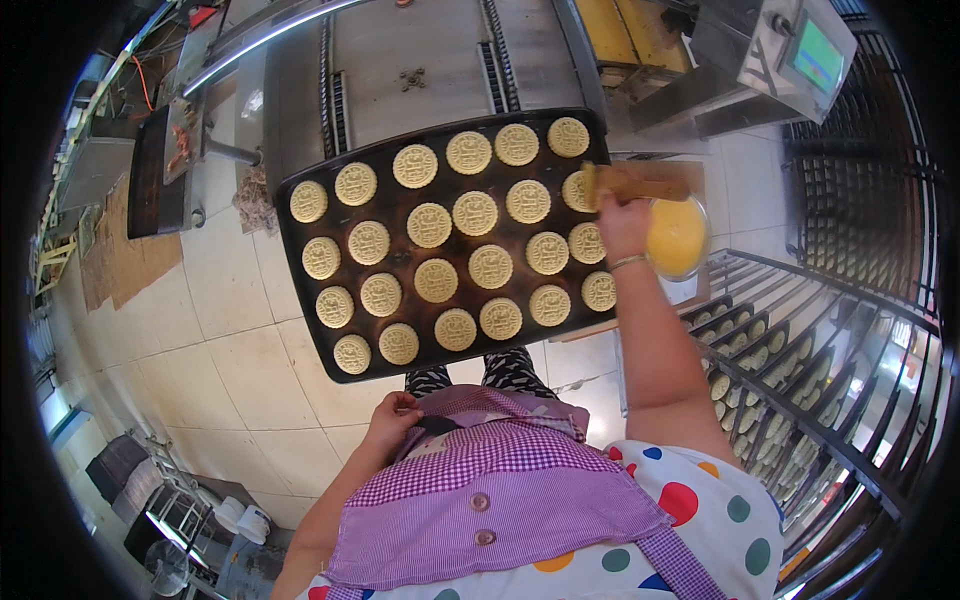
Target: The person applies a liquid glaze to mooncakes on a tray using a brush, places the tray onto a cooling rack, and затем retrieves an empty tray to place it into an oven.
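A dark baking tray bearing rows of round, stamped, pale yellow pastries lies before me, slightly tilted in view. At its far right side, my right hand grips a wide pastry brush with a wooden handle. The bristles are against a pastry near the tray's right edge, partly covering it. Beneath the right wrist is a round clear bowl of yellow liquid, like beaten egg. My left hand hangs by my apron, below the tray, its fingers curled in with nothing visible in them.
A metal conveyor with chains extends beyond the tray. To the right stands a rack loaded with trays of pastries, and another dark rack is farther back. A machine with a green screen is at the upper right. Tiled floor shows on the left.
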Demonstrator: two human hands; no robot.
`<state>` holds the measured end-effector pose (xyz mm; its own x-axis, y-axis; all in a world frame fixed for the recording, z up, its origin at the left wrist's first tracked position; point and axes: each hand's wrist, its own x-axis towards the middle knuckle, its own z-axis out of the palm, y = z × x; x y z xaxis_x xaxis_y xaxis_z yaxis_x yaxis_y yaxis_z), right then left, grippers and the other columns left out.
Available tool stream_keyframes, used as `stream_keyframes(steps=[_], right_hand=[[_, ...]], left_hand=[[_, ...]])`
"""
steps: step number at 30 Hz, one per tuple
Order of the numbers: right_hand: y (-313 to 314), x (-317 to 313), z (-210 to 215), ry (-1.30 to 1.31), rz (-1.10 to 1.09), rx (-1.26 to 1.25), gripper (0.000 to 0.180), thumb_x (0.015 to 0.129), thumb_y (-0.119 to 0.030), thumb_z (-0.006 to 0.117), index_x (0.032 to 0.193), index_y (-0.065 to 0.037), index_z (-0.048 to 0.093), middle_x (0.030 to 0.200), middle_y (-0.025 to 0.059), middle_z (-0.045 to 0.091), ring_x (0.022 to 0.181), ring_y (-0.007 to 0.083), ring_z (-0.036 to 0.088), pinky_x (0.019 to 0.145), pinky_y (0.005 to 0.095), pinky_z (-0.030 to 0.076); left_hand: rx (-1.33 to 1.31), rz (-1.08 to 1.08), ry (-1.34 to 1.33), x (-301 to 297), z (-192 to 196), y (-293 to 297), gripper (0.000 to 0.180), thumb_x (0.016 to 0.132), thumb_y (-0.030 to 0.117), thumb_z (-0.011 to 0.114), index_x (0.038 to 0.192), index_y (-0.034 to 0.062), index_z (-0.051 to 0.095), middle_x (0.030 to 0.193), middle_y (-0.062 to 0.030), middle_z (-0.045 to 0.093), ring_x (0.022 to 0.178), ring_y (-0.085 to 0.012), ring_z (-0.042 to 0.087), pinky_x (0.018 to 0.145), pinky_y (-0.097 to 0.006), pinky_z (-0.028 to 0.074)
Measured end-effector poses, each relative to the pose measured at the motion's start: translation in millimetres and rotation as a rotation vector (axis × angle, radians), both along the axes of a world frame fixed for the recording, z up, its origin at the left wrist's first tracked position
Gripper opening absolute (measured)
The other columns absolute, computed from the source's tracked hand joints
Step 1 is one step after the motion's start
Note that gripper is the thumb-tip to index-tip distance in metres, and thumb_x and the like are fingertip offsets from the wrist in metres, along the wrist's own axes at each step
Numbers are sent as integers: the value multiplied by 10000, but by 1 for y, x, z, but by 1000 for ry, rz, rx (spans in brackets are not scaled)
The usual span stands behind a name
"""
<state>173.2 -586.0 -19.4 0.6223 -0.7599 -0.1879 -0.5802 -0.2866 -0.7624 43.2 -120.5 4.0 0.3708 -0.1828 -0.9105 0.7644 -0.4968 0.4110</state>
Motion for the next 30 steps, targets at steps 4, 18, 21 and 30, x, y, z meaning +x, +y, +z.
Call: stream_keyframes(steps=[4,18,21,30], right_hand=[[47,-3,25,-203,294,281,453,761,-124,623,1200,-57,532,950,128,651,924,214,623,843,293,448],[-211,-208,-81,81,-485,-130,318,755,-106,649,1025,48,582,906,159,636,719,250,645,532,333,575],[-195,-194,-65,476,-276,-543,259,742,-108,661,936,55,609,854,186,640,679,245,641,536,339,568],[-165,-183,-55,-405,-802,519,497,830,-37,570,1298,-82,410,1051,154,580,767,217,635,481,274,535]], left_hand=[[-49,-72,1,3,-1,-36,295,772,0,642,1034,4,506,956,-84,587,816,-144,584,735,-263,490],[22,-166,57,-19,3,-114,318,749,-9,658,1033,8,516,963,-84,580,846,-162,580,765,-273,489],[10,-108,65,-26,3,-116,326,742,-5,665,1031,6,515,965,-87,576,845,-162,577,776,-269,484],[47,-179,36,-31,3,-107,334,738,0,672,1032,-4,515,971,-93,590,880,-173,582,794,-276,479]])
